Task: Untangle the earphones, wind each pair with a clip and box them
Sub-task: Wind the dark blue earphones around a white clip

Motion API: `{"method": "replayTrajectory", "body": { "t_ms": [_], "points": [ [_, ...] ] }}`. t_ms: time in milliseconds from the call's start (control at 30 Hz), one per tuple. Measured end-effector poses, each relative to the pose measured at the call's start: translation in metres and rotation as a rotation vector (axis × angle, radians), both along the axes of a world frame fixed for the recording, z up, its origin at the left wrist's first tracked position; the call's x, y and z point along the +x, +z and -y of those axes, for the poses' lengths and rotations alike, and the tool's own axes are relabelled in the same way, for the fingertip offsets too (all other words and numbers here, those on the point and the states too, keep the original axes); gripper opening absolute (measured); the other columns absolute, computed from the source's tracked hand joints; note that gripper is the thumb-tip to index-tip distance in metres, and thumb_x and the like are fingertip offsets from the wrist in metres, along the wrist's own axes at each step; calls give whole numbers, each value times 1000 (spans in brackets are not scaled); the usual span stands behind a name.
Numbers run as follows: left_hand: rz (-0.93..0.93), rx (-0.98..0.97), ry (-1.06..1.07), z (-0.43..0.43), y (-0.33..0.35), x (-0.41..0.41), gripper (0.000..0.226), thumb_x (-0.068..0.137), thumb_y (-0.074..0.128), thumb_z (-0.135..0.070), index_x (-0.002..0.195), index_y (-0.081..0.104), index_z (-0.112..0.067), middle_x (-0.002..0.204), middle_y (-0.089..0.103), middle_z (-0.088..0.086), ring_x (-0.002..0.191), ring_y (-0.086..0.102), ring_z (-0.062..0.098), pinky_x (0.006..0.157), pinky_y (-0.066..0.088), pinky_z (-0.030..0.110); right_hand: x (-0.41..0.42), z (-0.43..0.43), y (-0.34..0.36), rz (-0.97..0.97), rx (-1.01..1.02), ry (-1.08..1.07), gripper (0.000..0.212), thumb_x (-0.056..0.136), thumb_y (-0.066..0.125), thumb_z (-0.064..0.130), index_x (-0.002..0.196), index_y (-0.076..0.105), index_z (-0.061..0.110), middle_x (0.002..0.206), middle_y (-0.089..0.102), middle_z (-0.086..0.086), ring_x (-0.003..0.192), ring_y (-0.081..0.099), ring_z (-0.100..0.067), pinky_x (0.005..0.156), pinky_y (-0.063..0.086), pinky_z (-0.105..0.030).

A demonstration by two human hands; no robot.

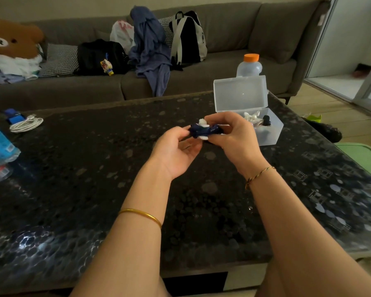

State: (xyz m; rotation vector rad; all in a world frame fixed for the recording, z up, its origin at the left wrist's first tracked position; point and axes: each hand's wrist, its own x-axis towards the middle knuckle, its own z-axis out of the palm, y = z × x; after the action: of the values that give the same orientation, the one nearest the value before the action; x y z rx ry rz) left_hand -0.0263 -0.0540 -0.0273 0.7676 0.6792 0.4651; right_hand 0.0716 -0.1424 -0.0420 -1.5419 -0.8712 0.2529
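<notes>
Jointly, left hand (175, 151) and right hand (234, 137) pinch one clip (204, 130) beside one box (273, 136).

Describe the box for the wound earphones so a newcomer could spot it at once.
Start at the dark table in front of the sofa and look to its far right corner. The box sits there, just before an orange-capped bottle. Unlike the bottle, it is clear, rectangular, lid raised, with white earphones inside.

Navy clip (204, 130), white earphones (202, 122), black speckled table (94, 168), orange-capped bottle (249, 66).
</notes>
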Motion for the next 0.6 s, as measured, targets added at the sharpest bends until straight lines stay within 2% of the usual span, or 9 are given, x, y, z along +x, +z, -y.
{"method": "replayTrajectory", "body": {
  "t_ms": [33, 100, 200, 333, 400, 500, 567, 600],
  "points": [
    [28, -17, 0, 0, 1, 1, 22, 94, 51, -11, 110, 66, -6, 110, 66, 15, 98, 64, 20, 79, 54, 28, 1, 1, 0, 14, -3, 11, 36, 77, 67, -10, 103, 64, 14, 95, 64, 9, 92, 62, -5, 79, 52, -13],
    [21, 94, -56, 3, -1, 4, 22, 96, 55, -19, 108, 66, -5, 110, 67, 15, 100, 65, 21, 81, 55, 29, 2, 3, 0, 12, -3, 46, 38, 75, 66, -13, 103, 65, 12, 100, 67, 1, 96, 64, -10, 83, 54, -21],
    [-10, 264, -123, 5, -3, 5, 20, 94, 55, -5, 111, 65, -4, 111, 67, 14, 96, 65, 20, 79, 54, 27, 1, 5, 1, -37, -21, 77, 43, 75, 60, -17, 104, 65, 14, 104, 66, -2, 100, 63, -12, 82, 55, -22],
    [-28, 393, -135, 3, -4, 6, 42, 91, 53, 7, 131, 55, -8, 123, 60, 10, 106, 61, 21, 81, 53, 28, 7, 10, 2, -203, -72, 53, 51, 78, 47, -19, 109, 59, 19, 109, 59, 4, 108, 55, -10, 74, 53, -19],
    [-48, 468, -131, 4, -5, 8, 52, 89, 52, 12, 136, 50, -10, 127, 56, 7, 107, 60, 18, 83, 52, 27, 11, 12, 1, -373, -101, 9, 49, 82, 42, -18, 117, 56, 15, 118, 56, -5, 103, 58, -17, 76, 54, -25],
    [-97, 553, -143, 4, -6, 9, 66, 84, 53, 18, 140, 44, -14, 130, 55, 9, 107, 61, 18, 90, 52, 33, 13, 17, 3, -792, -45, 92, 46, 88, 32, -17, 124, 46, 6, 109, 55, -16, 93, 61, -29, 73, 57, -41],
    [-151, 607, -142, 4, -7, 10, 71, 81, 57, 18, 141, 42, -16, 130, 56, 11, 111, 60, 20, 100, 48, 40, 14, 20, 4, -930, -24, 147, 43, 89, 29, -15, 124, 45, 3, 111, 58, -23, 97, 62, -38, 75, 56, -49],
    [-168, 622, -139, 4, -7, 10, 71, 80, 59, 17, 141, 43, -16, 128, 57, 12, 110, 61, 20, 100, 47, 40, 15, 19, 4, -958, -24, 155, 42, 90, 29, -14, 125, 45, 2, 114, 58, -25, 98, 63, -39, 74, 57, -50]
  ]
}}
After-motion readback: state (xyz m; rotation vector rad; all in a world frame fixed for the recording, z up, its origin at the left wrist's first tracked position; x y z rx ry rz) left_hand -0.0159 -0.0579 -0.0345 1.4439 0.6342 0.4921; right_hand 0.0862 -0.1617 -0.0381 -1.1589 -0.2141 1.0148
